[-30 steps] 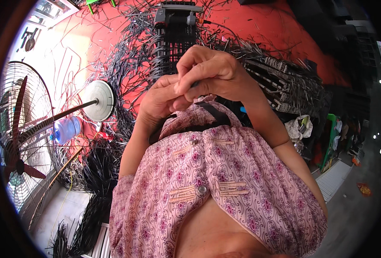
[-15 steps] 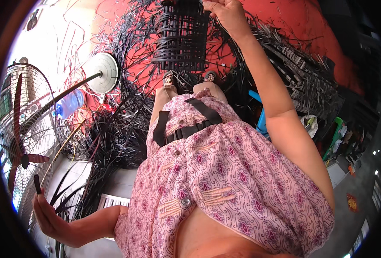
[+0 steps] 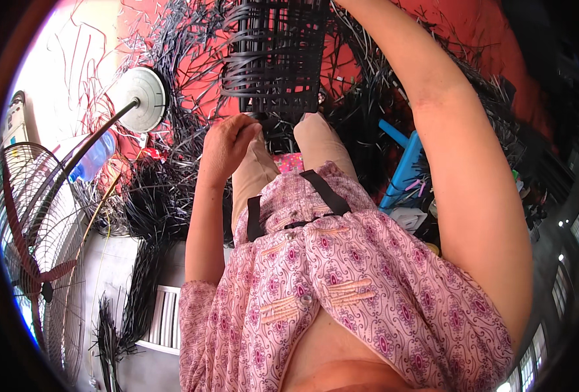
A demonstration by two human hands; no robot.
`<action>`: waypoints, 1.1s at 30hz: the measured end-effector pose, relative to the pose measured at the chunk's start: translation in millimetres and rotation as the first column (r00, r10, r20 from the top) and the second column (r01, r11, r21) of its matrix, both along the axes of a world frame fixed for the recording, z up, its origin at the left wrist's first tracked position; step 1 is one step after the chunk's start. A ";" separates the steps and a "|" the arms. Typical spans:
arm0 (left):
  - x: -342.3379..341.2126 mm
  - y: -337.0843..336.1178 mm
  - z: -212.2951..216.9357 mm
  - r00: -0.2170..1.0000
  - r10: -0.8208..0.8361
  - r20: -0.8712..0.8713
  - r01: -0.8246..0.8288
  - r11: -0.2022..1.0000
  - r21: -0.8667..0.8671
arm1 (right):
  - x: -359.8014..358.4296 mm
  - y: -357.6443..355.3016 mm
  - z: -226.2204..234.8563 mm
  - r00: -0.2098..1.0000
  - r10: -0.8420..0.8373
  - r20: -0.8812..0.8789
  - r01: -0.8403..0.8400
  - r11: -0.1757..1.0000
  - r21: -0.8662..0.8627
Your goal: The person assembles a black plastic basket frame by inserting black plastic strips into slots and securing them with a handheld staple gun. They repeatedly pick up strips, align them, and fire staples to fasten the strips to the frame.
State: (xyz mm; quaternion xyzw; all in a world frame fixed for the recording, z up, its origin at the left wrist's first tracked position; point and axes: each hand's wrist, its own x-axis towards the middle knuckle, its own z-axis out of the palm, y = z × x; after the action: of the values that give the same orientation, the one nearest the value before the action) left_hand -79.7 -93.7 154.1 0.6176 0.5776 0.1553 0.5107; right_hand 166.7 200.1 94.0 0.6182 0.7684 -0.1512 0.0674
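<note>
In front of my knees stands a black woven basket (image 3: 276, 65) of flat plastic strips, its weave open in places. My left hand (image 3: 227, 147) is closed, with curled fingers, just below the basket's lower left edge and above my left knee. Whatever its fingers grip is hidden; dark strips lie close behind the fingertips. My right arm (image 3: 446, 104) stretches far up beside the basket's right side. The right hand lies beyond the top edge of the picture, so its fingers do not show.
Loose black strips (image 3: 165, 196) lie in heaps around the basket and over the red floor (image 3: 427, 19). A standing fan (image 3: 41, 274) with a round base (image 3: 142, 98) is at the left, near a clear blue bottle (image 3: 97, 157). A blue plastic frame (image 3: 404, 170) stands right of my legs.
My left hand has swung from the far lower left, where it held a black strip end, to the basket's lower edge. My right hand has gone out past the top edge.
</note>
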 end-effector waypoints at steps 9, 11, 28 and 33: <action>3.0 4.1 -38.5 0.971 0.184 0.153 -0.139 0.954 -0.265 | -7.0 -1.3 -52.1 0.993 0.105 0.056 -0.112 0.983 0.143; 5.2 8.7 -41.1 0.977 0.135 0.165 -0.093 0.965 -0.244 | -2.2 4.1 -56.2 0.997 0.079 -0.004 -0.078 0.991 0.112; 49.0 29.6 -66.0 0.961 -0.250 0.116 0.264 0.956 -0.130 | 112.1 -229.7 84.1 0.537 -0.515 -0.668 0.431 0.848 -0.308; 69.9 32.2 -93.6 0.944 -0.324 0.054 0.328 0.936 -0.124 | 142.9 -354.0 57.1 0.304 -0.786 -0.538 0.593 0.598 -0.539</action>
State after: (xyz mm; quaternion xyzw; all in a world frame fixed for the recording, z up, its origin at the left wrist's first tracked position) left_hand -9.8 -61.5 60.5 0.6672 0.4677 0.0401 0.5783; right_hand 309.6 -153.8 151.1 0.7565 0.3554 -0.4908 -0.2461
